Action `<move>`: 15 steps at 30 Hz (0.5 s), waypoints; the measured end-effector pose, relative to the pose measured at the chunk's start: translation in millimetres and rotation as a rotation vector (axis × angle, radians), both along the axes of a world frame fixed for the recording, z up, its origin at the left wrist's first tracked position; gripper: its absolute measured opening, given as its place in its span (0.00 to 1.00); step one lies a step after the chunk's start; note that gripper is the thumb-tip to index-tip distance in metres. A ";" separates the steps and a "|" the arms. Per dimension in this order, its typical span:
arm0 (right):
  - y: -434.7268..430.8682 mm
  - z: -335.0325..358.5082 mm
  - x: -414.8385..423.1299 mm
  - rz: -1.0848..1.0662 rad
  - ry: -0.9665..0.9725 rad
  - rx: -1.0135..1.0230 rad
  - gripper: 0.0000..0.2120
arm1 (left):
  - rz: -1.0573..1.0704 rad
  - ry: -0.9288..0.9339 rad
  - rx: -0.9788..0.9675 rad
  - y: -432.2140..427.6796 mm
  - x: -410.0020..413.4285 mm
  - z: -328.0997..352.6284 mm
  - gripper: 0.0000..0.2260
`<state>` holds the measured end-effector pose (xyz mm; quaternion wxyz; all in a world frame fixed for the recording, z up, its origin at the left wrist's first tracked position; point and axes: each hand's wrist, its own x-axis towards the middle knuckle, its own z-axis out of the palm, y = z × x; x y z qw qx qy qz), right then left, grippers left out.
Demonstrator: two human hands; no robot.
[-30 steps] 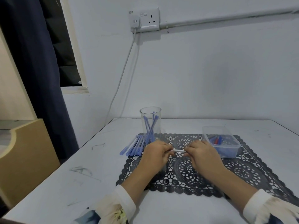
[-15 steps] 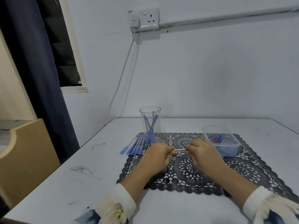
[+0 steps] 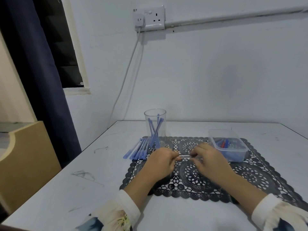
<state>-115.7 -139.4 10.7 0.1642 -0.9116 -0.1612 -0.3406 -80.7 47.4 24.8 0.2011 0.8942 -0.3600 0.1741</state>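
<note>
Key relation: the clear pen barrel (image 3: 185,156) spans the gap between the two hands, with its long axis running left-right, roughly parallel to the far edge of the black lace mat (image 3: 260,177). It sits over the mat's middle, a bit toward the far edge; whether it is lifted just off the lace or resting on it, cannot tell.

The left hand (image 3: 164,161) has its fingers curled and pinches the barrel's left end. The right hand (image 3: 209,161) has its fingers curled and pinches the right end. Both are clamped on the same piece and neither is nearer; each owns one end. From each hand the barrel points inward, toward the other hand. My guess is that the coming move is a push or pull along that axis, or a twist, so the hands need to stay in line with it.

Look of the thing: a thin, straight, transparent tube, with only a short middle stretch showing. The ends are hidden inside the fingers, so cap, tip and refill cannot be told. It is slightly blurred.

Other things, placed off the mat:
- The glass cup (image 3: 155,129) stands upright at the far-left corner with blue pens leaning inside.
- The loose blue pens (image 3: 137,150) lie in a row across the left edge near that corner, just beside the cup.
- The plastic box (image 3: 228,147) sits at the far-right corner with blue and red bits inside, near the right hand but not touching it.
</note>
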 end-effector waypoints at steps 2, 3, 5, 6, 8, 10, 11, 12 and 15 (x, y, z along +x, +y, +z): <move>0.2 -2.2 0.9 0.007 0.016 0.004 0.04 | 0.015 0.013 0.017 1.1 0.6 1.4 0.09; 0.4 -3.1 2.0 0.008 0.020 0.000 0.05 | 0.019 0.019 0.022 1.6 1.0 1.6 0.10; 0.5 -3.6 3.5 0.006 0.033 0.007 0.07 | 0.022 0.029 0.032 2.3 0.7 1.8 0.10; 0.3 -3.2 3.3 0.009 0.039 0.023 0.08 | 0.022 0.032 0.033 2.3 0.7 1.7 0.10; -0.2 -2.2 2.2 0.015 0.041 0.043 0.10 | 0.017 0.032 0.032 2.1 1.0 1.3 0.10; 0.0 -2.2 1.3 0.024 0.047 0.041 0.13 | 0.007 0.037 0.031 1.6 0.8 1.6 0.11; 0.5 -2.6 1.5 0.035 0.048 0.044 0.15 | 0.002 0.038 0.031 1.1 0.5 1.7 0.11; 0.6 -2.9 2.2 0.042 0.052 0.048 0.16 | -0.002 0.039 0.030 0.7 0.1 2.2 0.11; -0.1 -5.7 5.2 0.035 0.055 0.041 0.16 | -0.011 0.039 0.022 0.7 -1.8 3.3 0.11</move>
